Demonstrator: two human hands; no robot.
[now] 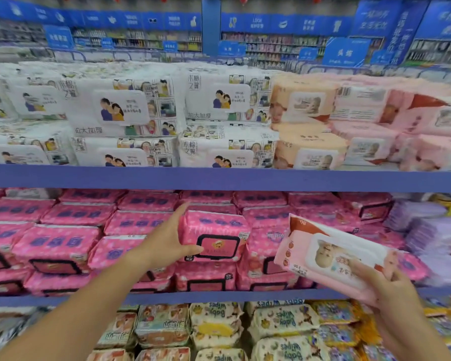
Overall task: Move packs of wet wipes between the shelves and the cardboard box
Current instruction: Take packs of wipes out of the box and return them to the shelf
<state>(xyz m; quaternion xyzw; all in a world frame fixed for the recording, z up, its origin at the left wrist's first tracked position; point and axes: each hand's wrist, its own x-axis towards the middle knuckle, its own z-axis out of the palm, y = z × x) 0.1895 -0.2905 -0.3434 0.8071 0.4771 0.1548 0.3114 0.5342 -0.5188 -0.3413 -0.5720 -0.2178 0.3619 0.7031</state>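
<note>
A pale pink pack of wet wipes point(333, 259) with a white flip lid sits tilted in the right hand point(391, 290), whose fingers curl under its near end, with the thumb on top. Well to the left of that hand, the left hand point(167, 241) is spread with straight fingers against the left end of a bright pink pack point(214, 235), the thumb touching its front. That pack tops a stack on the middle shelf point(219, 295); white packs point(123, 108) fill the shelf above both hands, yellow baby-wipe packs point(284, 321) the one below.
</note>
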